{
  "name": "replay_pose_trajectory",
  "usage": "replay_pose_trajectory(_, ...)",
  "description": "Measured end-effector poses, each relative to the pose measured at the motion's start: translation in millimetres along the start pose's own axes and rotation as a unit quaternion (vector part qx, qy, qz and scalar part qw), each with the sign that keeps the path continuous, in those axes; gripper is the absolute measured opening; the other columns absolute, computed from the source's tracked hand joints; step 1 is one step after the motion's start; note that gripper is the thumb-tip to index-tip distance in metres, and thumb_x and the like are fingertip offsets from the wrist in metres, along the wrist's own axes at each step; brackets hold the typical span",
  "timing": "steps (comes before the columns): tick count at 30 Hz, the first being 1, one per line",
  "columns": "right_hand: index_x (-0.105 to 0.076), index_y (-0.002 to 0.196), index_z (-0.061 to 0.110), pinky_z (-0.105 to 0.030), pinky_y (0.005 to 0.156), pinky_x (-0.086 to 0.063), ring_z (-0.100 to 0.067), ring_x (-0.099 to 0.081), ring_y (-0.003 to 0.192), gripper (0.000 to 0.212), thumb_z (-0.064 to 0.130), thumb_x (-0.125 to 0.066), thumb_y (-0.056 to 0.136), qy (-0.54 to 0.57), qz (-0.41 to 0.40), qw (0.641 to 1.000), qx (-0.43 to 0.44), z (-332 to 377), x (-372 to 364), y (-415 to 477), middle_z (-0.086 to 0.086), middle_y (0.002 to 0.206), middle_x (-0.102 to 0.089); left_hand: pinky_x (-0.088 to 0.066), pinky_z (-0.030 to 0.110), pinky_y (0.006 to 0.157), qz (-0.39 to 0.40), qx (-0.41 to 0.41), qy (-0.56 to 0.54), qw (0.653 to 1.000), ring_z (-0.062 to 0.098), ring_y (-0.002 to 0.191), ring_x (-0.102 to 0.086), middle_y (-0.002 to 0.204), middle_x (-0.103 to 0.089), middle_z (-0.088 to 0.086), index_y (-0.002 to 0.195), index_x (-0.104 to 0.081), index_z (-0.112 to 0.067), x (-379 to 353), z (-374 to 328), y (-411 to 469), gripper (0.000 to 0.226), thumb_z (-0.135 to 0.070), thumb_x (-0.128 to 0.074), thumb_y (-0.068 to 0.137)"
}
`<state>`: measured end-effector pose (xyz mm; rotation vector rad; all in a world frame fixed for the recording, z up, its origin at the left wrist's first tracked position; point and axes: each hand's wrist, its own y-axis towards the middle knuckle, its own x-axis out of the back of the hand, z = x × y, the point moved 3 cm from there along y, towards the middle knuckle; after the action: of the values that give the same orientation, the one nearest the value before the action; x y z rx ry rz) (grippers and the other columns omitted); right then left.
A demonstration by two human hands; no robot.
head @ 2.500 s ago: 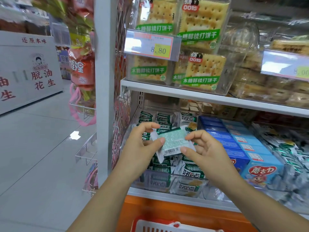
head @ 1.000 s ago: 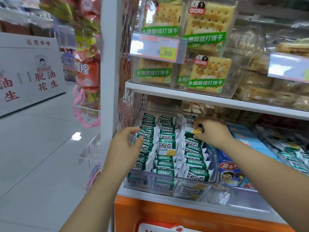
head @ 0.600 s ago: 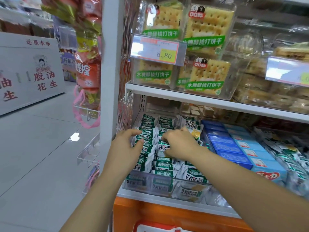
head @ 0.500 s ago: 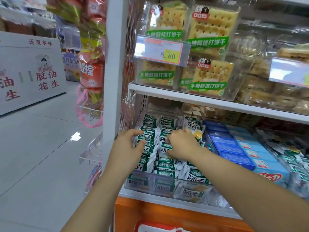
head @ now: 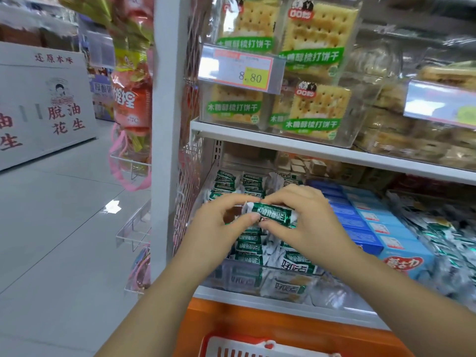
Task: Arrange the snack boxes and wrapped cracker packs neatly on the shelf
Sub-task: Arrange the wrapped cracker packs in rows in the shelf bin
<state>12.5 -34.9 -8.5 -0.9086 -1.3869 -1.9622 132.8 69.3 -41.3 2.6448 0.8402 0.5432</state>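
Orange panel [head: 231, 320] nearest us, the white shelf edge [head: 283, 304] just above it, and behind the clear tray wall [head: 226, 275] a few loose packs [head: 282, 288] lie askew; those look left to do. Over the tray both hands are busy: our left hand [head: 219, 228] pinches one end of a green-and-white cracker pack [head: 273, 213] and our right hand [head: 309, 222] curls round the other, so the pack hangs between them above the rows, not yet slotted in. Beneath it the rows of packs [head: 248, 247] stand mostly in file, and we'd call this bin over half tidied. Just right, the blue snack boxes [head: 371, 228] sit lined up; beyond them, silver packs [head: 443, 235] look jumbled.
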Motion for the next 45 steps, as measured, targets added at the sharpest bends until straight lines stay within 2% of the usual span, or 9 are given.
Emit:
replay_pose_trajectory(7,-0.065,0.094,0.035,-0.011,0.077,-0.047,0.007,-0.062,0.087,0.026,0.017,-0.074,0.078,0.285,-0.019,0.942,-0.176,-14.8,20.9,-33.7,0.026,0.085,-0.068,-0.051,0.043,0.093,0.0,0.067,-0.102,0.993,0.01,0.081,-0.064,0.087,-0.072,-0.006,0.089,-0.071,-0.028,-14.7,5.5,1.7,0.009,-0.022,-0.066,0.085)
replay_pose_trajectory(15,-0.064,0.075,0.021,-0.023,0.074,-0.05,-0.006,-0.062,0.073,0.012,0.033,-0.065,0.077,0.282,-0.138,0.933,-0.176,-8.5,24.8,-44.2,0.008,0.076,-0.067,-0.051,0.039,0.091,-0.023,0.099,-0.2,0.975,0.015,0.085,-0.066,0.083,-0.071,-0.006,0.074,-0.072,-0.036,-27.1,9.4,2.4,0.005,-0.034,-0.071,0.069)
replay_pose_trajectory(25,-0.052,0.086,0.019,-0.021,0.045,-0.035,-0.011,-0.04,0.047,0.015,0.031,-0.051,0.096,0.282,-0.083,0.908,-0.298,-20.3,19.2,-35.6,-0.023,0.067,-0.057,-0.054,0.026,0.081,0.009,0.163,-0.275,0.948,0.006,0.087,-0.063,0.097,-0.062,-0.005,0.108,-0.06,-0.032,-35.7,12.6,-3.5,0.028,-0.028,-0.064,0.08)
replay_pose_trajectory(28,-0.058,0.088,0.016,-0.026,0.053,-0.042,-0.015,-0.052,0.06,0.015,0.028,-0.054,0.095,0.391,-0.08,0.837,-0.374,-28.8,8.2,-36.5,-0.017,0.079,-0.066,-0.057,0.025,0.078,0.026,0.208,-0.305,0.929,0.013,0.088,-0.063,0.098,-0.06,0.002,0.117,-0.058,-0.022,-36.3,15.5,-4.6,0.031,-0.015,-0.062,0.087)
replay_pose_trajectory(34,-0.058,0.091,0.002,-0.025,0.06,-0.049,-0.005,-0.036,0.033,0.009,0.011,-0.055,0.092,0.651,-0.094,0.566,-0.497,-32.3,-8.1,-38.9,-0.009,0.075,-0.06,-0.058,0.021,0.065,0.032,0.31,-0.376,0.873,0.008,0.059,-0.066,0.069,-0.071,-0.001,0.107,-0.064,-0.01,-34.7,19.5,-7.0,0.039,-0.008,-0.069,0.069)
replay_pose_trajectory(37,-0.057,0.09,0.003,-0.027,0.054,-0.05,-0.006,-0.036,0.032,0.008,0.011,-0.06,0.088,0.676,-0.082,0.508,-0.527,-33.6,-13.5,-42.0,-0.008,0.088,-0.049,-0.058,0.022,0.065,0.026,0.341,-0.409,0.846,0.007,0.054,-0.066,0.065,-0.07,0.001,0.098,-0.064,-0.009,-33.2,19.3,-7.3,0.021,-0.004,-0.065,0.078)
replay_pose_trajectory(40,-0.057,0.093,0.003,-0.028,0.061,-0.049,-0.007,-0.036,0.035,0.008,0.011,-0.058,0.09,0.654,-0.068,0.557,-0.507,-34.9,-13.6,-44.4,-0.006,0.078,-0.051,-0.058,0.02,0.061,0.027,0.336,-0.392,0.856,0.006,0.053,-0.064,0.064,-0.069,-0.001,0.098,-0.065,-0.011,-31.3,20.7,-6.3,0.021,-0.004,-0.065,0.078)
replay_pose_trajectory(43,-0.055,0.087,0.011,-0.025,0.051,-0.033,-0.009,-0.028,0.037,0.012,0.021,-0.057,0.093,0.454,-0.02,0.782,-0.426,-39.0,1.8,-41.2,0.004,0.044,-0.04,-0.05,0.016,0.055,0.035,0.294,-0.316,0.901,0.003,0.046,-0.05,0.051,-0.056,-0.008,0.099,-0.063,-0.018,-24.6,20.3,-4.7,0.019,-0.005,-0.063,0.085)
replay_pose_trajectory(45,-0.053,0.081,0.017,-0.023,0.047,-0.032,-0.01,-0.026,0.035,0.015,0.025,-0.058,0.092,0.361,-0.008,0.853,-0.377,-38.8,12.8,-37.3,0.003,0.039,-0.034,-0.047,0.015,0.052,0.041,0.264,-0.272,0.925,0.003,0.043,-0.045,0.048,-0.052,-0.01,0.1,-0.061,-0.02,-21.3,19.1,-3.7,0.018,-0.006,-0.061,0.088)
